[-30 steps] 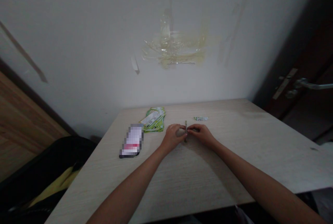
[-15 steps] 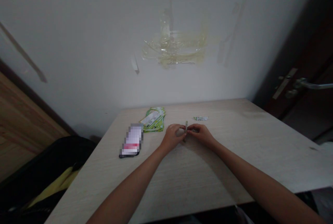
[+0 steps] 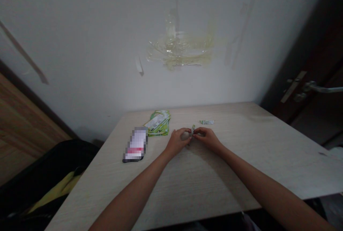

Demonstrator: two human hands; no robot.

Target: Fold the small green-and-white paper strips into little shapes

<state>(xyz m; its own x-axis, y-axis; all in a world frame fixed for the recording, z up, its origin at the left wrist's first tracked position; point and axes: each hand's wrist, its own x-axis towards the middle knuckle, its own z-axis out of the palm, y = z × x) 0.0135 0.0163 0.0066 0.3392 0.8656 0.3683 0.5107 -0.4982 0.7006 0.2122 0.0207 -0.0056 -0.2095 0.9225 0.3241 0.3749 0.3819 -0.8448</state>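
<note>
Above the middle of the table, my left hand (image 3: 178,140) and my right hand (image 3: 208,137) meet fingertip to fingertip. Both pinch a small, narrow green-and-white strip (image 3: 193,127), which looks like a folded piece of printed packet. Its upper end sticks up between the fingers; the rest is mostly hidden by them. A similar flat green-and-white strip (image 3: 207,122) lies just beyond my right hand. To the left of my left hand is a pile of green-and-white printed packets (image 3: 158,123).
A phone (image 3: 136,145) with a blurred-out screen lies left of my hands, touching the packets. The pale wooden table (image 3: 257,131) meets a wall with peeling clear tape (image 3: 182,50). A dark door with a metal handle (image 3: 321,88) stands at right; a black bag (image 3: 56,166) is at left.
The held strip has tilted slightly, its upper end leaning a little to the right. Both hands stay in nearly the same place.
</note>
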